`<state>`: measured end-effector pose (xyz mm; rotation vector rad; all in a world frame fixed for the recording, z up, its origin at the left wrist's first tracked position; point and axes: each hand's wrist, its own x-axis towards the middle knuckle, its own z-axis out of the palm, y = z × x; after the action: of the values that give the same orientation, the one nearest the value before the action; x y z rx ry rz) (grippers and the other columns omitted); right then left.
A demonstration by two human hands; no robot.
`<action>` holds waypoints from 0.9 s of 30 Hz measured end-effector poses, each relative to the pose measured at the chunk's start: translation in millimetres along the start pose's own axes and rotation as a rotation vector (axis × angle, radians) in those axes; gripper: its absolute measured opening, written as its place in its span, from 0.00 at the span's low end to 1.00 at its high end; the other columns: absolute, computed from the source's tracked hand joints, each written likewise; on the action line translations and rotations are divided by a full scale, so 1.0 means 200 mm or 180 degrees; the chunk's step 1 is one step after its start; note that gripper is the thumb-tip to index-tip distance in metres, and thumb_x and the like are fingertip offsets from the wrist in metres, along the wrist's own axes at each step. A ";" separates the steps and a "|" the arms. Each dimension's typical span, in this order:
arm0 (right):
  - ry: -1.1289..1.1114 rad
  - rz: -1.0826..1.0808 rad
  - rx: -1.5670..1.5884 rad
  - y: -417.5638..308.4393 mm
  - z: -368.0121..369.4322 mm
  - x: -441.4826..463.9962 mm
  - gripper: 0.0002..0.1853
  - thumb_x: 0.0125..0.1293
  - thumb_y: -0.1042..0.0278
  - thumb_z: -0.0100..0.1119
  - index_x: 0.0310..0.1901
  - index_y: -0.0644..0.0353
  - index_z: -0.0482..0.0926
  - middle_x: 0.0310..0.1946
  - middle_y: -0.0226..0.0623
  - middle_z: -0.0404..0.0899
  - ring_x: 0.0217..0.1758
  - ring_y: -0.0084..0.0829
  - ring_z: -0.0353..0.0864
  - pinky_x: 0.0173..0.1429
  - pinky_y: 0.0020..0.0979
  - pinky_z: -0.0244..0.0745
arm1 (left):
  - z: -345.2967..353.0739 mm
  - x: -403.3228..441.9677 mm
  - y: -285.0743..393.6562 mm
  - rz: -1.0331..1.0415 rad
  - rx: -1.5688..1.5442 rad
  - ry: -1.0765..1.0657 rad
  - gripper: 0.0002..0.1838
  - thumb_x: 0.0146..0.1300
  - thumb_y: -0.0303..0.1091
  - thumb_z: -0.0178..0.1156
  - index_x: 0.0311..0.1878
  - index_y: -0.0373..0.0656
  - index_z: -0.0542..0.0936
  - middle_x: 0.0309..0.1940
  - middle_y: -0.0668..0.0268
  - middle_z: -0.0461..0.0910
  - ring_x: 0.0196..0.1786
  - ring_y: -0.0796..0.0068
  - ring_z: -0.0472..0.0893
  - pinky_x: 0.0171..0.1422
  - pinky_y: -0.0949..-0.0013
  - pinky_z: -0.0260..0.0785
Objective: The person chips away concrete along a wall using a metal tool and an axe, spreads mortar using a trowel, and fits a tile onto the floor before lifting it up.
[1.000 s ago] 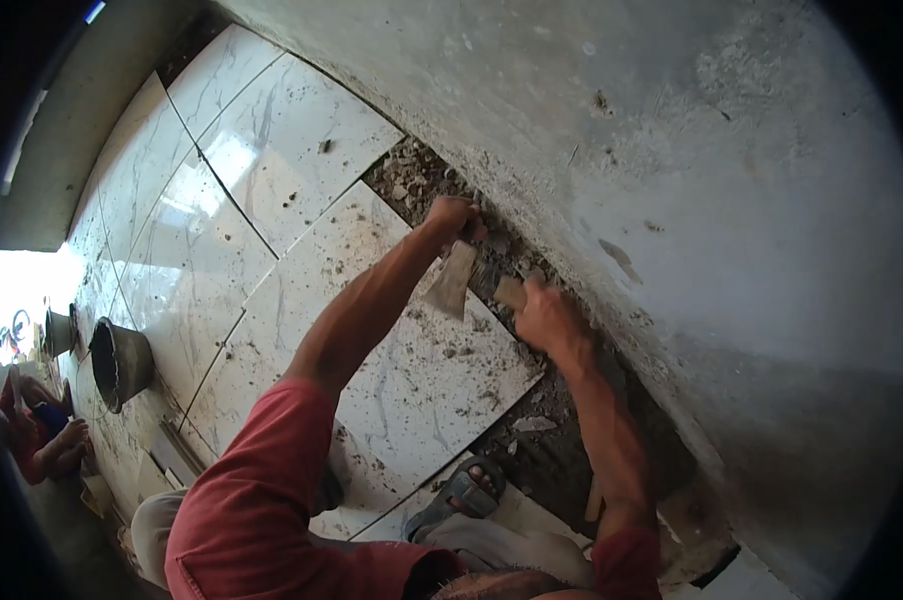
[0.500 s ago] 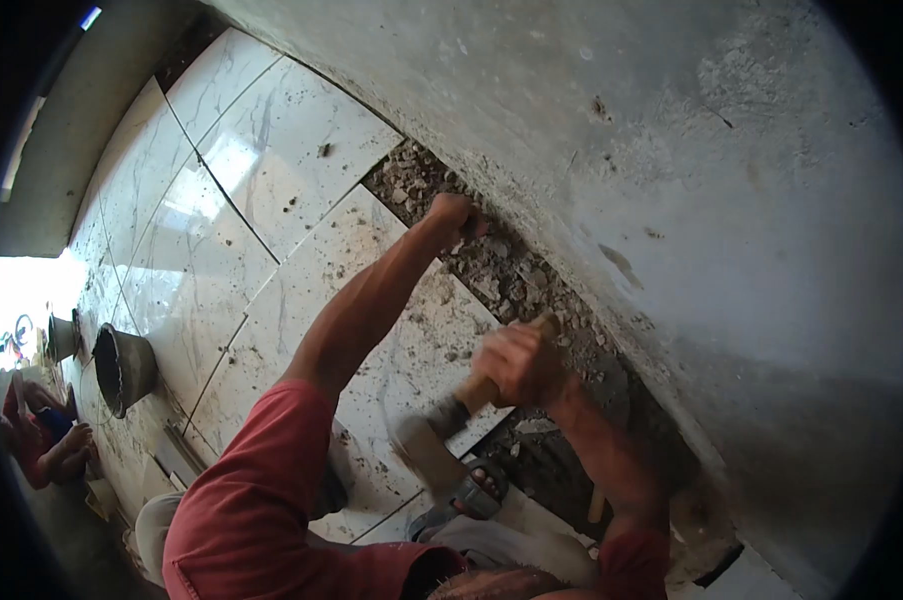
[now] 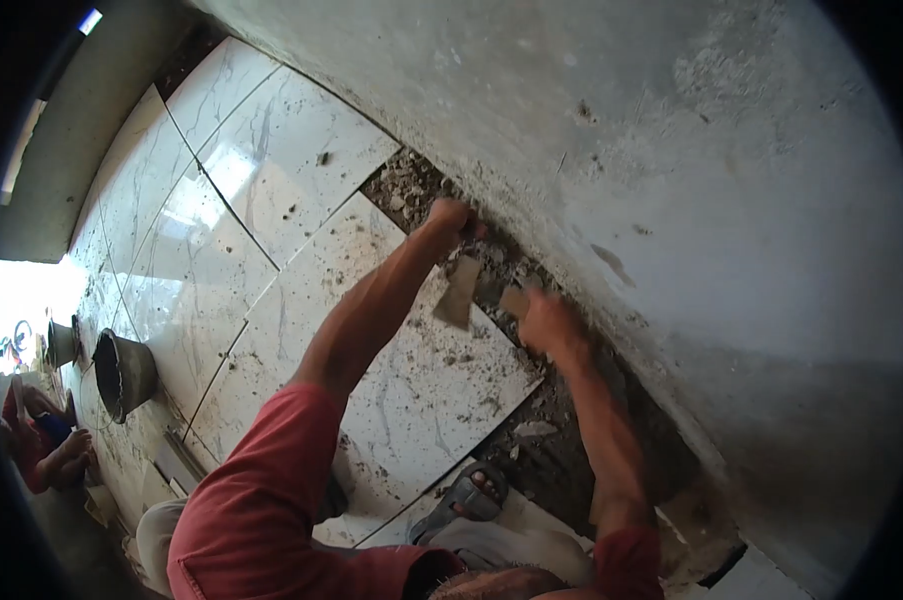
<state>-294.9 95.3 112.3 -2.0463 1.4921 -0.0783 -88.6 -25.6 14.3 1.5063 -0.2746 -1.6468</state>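
Observation:
My left hand [image 3: 450, 214] is closed low at the foot of the wall, over the strip of rubble [image 3: 408, 187]. Most of what it grips is hidden beneath it. My right hand [image 3: 549, 322] is wrapped round the wooden handle of a hatchet-like tool. The tool's broad metal head [image 3: 457, 293] is a little blurred and lies just below my left hand, over the edge of a dusty white tile [image 3: 411, 400]. Broken bits and dirt fill the gap between tile and wall.
The rough grey wall [image 3: 671, 220] runs diagonally along the right. A dark bucket [image 3: 125, 375] stands on the tiles at left, with another container [image 3: 62, 341] behind it. A person [image 3: 46, 440] sits at the far left. My sandalled foot [image 3: 476, 490] is below the tile.
The tool swung back toward my foot half a second ago and is now up near my left hand again. My left hand has stayed almost in place.

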 end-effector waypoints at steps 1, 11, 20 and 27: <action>-0.0087 -0.0389 -0.0102 -0.08 -0.05 -0.03 0.04 0.52 0.71 0.53 0.30 0.58 0.74 0.24 0.46 0.79 0.31 0.44 0.83 0.34 0.43 0.78 | 0.00 0.01 0.03 0.0015 0.0076 -0.0053 0.09 0.60 0.25 0.53 0.24 0.34 0.75 0.19 0.56 0.75 0.19 0.65 0.75 0.18 0.61 0.64; -0.0109 -0.0388 -0.0226 -0.10 -0.08 -0.02 0.05 0.49 0.67 0.56 0.29 0.53 0.76 0.27 0.44 0.80 0.31 0.39 0.84 0.34 0.41 0.77 | -0.02 -0.03 0.09 0.0036 0.0045 -0.0140 0.09 0.59 0.22 0.53 0.23 0.31 0.74 0.20 0.54 0.74 0.20 0.60 0.77 0.21 0.59 0.68; -0.0133 0.0039 0.0035 0.00 -0.04 0.02 0.06 0.51 0.69 0.52 0.31 0.57 0.75 0.24 0.44 0.80 0.27 0.41 0.83 0.29 0.42 0.77 | 0.02 -0.03 0.07 -0.0035 0.0208 0.0009 0.08 0.59 0.21 0.55 0.23 0.33 0.75 0.17 0.57 0.74 0.19 0.65 0.77 0.18 0.62 0.67; 0.1023 -0.3057 0.0749 -0.06 0.05 -0.09 0.04 0.53 0.65 0.54 0.30 0.53 0.75 0.22 0.43 0.78 0.26 0.42 0.82 0.30 0.41 0.77 | -0.06 0.07 0.00 -0.0096 0.0194 -0.0162 0.07 0.60 0.21 0.55 0.26 0.33 0.74 0.19 0.57 0.73 0.18 0.64 0.77 0.19 0.62 0.69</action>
<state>-287.4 118.4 115.6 -2.4234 0.4818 -0.9393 -75.8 -31.5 1.6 1.5219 -0.3340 -1.7163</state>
